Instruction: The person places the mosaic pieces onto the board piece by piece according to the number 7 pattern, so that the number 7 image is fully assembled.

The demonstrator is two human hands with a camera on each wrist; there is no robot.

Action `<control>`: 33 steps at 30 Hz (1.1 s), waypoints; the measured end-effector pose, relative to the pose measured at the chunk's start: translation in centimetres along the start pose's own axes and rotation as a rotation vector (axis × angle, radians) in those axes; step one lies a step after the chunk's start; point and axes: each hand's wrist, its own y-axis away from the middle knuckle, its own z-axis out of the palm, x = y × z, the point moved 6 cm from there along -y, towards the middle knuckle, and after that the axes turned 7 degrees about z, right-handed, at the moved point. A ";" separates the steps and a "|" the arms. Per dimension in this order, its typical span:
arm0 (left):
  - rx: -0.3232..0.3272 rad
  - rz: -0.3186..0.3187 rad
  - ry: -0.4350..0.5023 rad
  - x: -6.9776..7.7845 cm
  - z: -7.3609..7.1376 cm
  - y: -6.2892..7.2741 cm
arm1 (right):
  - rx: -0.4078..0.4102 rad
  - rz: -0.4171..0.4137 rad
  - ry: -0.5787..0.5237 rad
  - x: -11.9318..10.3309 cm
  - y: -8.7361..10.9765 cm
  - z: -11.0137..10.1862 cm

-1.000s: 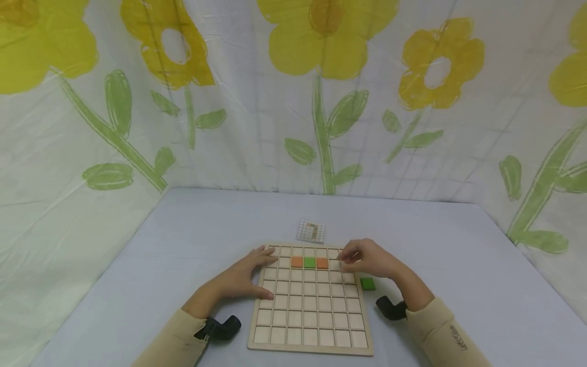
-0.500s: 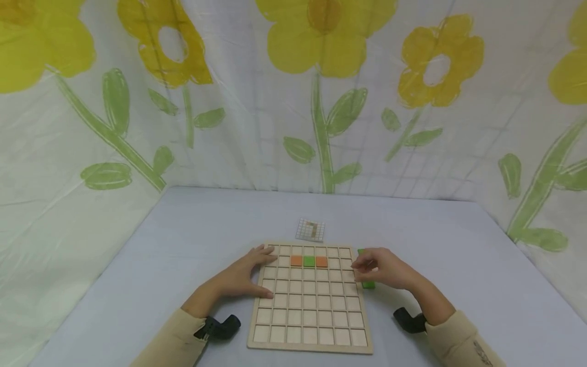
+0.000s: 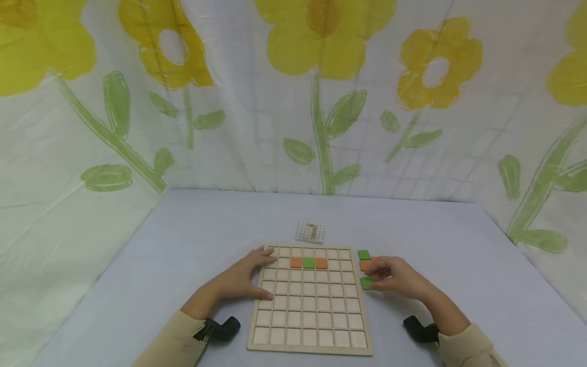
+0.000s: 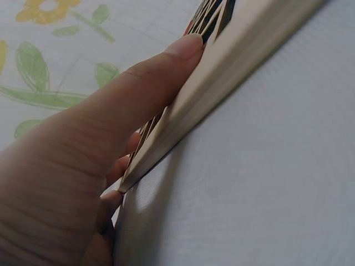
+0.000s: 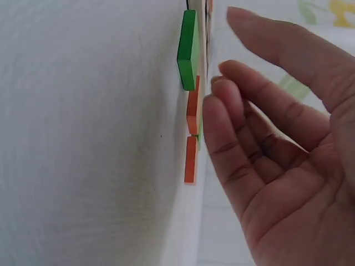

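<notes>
My left hand (image 3: 238, 278) rests on the left edge of a square wooden grid board (image 3: 310, 349), its fingers spread along the rim. In the left wrist view the thumb (image 4: 161, 69) lies on top of that rim. Three tiles sit in a row near the board's far side: orange (image 3: 296, 262), green (image 3: 309, 262) and orange (image 3: 321, 263). Beside the board's right edge my right hand (image 3: 399, 278) hovers over loose tiles, its fingers loosely bent around nothing. Under it lie a green tile (image 5: 188, 50) and two orange tiles, one (image 5: 193, 111) partly hidden in the head view.
Another loose green tile (image 3: 363, 254) lies by the board's upper right corner. A small printed grid card (image 3: 310, 231) lies just beyond the board on the pale table (image 3: 229, 219). A curtain with painted yellow flowers (image 3: 321, 30) hangs behind the table.
My right hand has drawn back from over the board's upper right to the loose tiles beside it. More of those tiles show now. The left hand has stayed put.
</notes>
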 end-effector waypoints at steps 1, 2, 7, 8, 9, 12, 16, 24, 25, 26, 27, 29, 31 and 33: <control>0.000 0.000 -0.001 0.0 0.0 0.0 | 0.003 -0.009 -0.004 0.1 0.0 0.0; 0.000 0.000 -0.003 0.0 0.0 0.0 | 0.003 -0.016 -0.008 0.2 0.1 0.0; 0.002 -0.002 -0.003 0.0 0.0 0.0 | -0.004 -0.056 -0.026 0.5 0.2 0.3; 0.003 -0.001 -0.001 0.1 0.0 -0.1 | -0.010 -0.045 -0.030 0.7 0.2 0.3; 0.004 0.001 0.001 0.1 0.0 -0.1 | -0.010 -0.040 -0.029 0.8 0.2 0.4; 0.006 0.007 -0.001 0.0 0.1 -0.1 | -0.013 -0.003 -0.025 1.1 0.1 0.4; 0.003 0.012 -0.006 0.1 0.0 -0.1 | -0.009 0.009 -0.012 1.1 0.0 0.5; 0.001 0.011 0.001 0.2 0.0 0.0 | -0.015 -0.001 0.026 1.2 -0.3 0.5; 0.002 0.009 -0.002 0.2 0.0 0.0 | -0.015 -0.002 0.034 1.3 -0.4 0.5; 0.001 0.007 -0.005 0.2 0.0 0.0 | -0.016 -0.002 0.039 1.3 -0.4 0.4; 0.002 0.004 -0.006 0.1 0.0 0.0 | -0.019 -0.001 0.040 1.3 -0.4 0.4; 0.002 0.000 -0.005 0.1 0.0 0.0 | -0.025 0.003 0.047 1.3 -0.5 0.4; 0.001 -0.001 -0.004 0.1 0.0 0.0 | -0.027 0.004 0.055 1.2 -0.5 0.4; 0.002 0.002 -0.001 0.1 0.0 0.0 | -0.028 0.000 0.063 1.1 -0.5 0.2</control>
